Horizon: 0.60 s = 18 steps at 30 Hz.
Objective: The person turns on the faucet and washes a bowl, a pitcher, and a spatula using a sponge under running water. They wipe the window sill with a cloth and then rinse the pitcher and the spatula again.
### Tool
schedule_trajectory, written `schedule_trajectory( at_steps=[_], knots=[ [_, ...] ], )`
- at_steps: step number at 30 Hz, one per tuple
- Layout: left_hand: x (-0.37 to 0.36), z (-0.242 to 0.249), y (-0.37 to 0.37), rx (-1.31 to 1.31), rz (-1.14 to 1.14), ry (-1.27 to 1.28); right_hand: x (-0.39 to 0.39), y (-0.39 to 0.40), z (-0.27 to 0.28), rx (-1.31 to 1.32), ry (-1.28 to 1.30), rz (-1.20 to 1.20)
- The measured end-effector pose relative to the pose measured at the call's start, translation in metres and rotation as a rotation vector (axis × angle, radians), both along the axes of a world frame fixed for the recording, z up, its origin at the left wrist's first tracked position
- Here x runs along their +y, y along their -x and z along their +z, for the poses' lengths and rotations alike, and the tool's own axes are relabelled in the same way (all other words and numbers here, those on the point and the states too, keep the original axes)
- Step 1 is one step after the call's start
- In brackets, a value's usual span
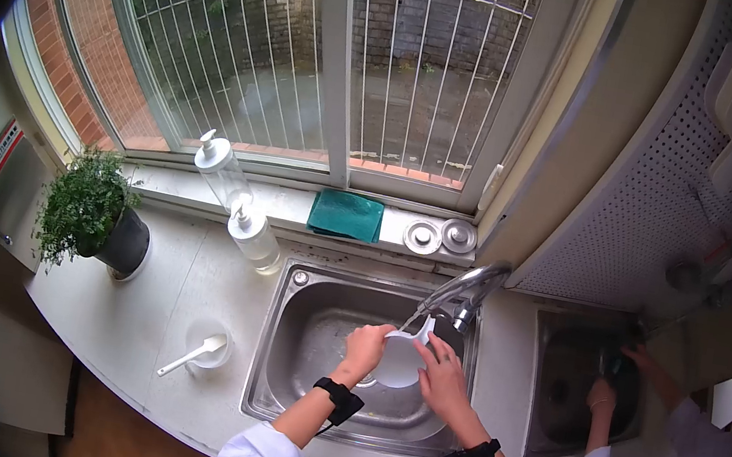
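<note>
Under the running tap [462, 287], both hands hold a white plastic bowl-like vessel [399, 368] with a short handle, above the steel sink [300, 343]. My left hand [362, 352] grips its left rim, thumb and fingers closed on the edge. My right hand [445, 382] is against the right side, near the handle, with its fingers bent over the rim. Water appears to run from the spout into or beside the vessel. Each wrist carries a black band.
Left of the sink stand a clear cup [199, 328] with a white spoon [191, 356], pump bottles [254, 240] and a potted plant [124, 243]. A green cloth [345, 216] and drain strainers [423, 237] lie on the sill. Another person's hands [602, 396] work at a second sink [545, 429].
</note>
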<state>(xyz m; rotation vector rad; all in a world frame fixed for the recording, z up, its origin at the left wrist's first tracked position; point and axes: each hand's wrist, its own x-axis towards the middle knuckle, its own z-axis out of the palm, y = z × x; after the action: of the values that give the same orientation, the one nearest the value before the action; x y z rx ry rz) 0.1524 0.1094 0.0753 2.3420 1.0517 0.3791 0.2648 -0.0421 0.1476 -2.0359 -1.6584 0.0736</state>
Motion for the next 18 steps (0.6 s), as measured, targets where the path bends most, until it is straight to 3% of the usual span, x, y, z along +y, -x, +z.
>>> schedule_trajectory(
  at_steps=[4,7,8,11,13,14,16,18],
  knots=[
    [0.010,0.014,-0.007,-0.018,-0.073,-0.078,0.047,-0.030,-0.014,-0.167,0.062,0.226],
    [0.022,0.018,-0.001,-0.176,0.029,-0.029,0.069,-0.040,-0.033,-0.136,0.351,0.129],
    [0.023,0.017,0.002,-0.289,0.120,0.018,0.072,-0.040,-0.040,0.003,0.176,0.064],
    [0.024,0.012,0.017,-0.477,0.347,0.257,0.081,-0.030,-0.044,0.253,0.000,-0.273],
    [0.011,0.004,0.028,-0.657,0.443,0.394,0.073,-0.012,-0.049,0.325,0.068,-0.333],
    [0.010,-0.024,0.040,-0.725,0.433,0.447,0.066,-0.005,-0.054,0.332,0.115,-0.312],
    [-0.012,-0.027,0.074,-0.618,0.456,0.569,0.057,-0.001,-0.054,0.389,0.146,-0.319],
    [-0.022,-0.030,0.107,-0.496,0.487,0.576,0.058,-0.013,-0.062,0.508,0.008,-0.434]
  ],
)
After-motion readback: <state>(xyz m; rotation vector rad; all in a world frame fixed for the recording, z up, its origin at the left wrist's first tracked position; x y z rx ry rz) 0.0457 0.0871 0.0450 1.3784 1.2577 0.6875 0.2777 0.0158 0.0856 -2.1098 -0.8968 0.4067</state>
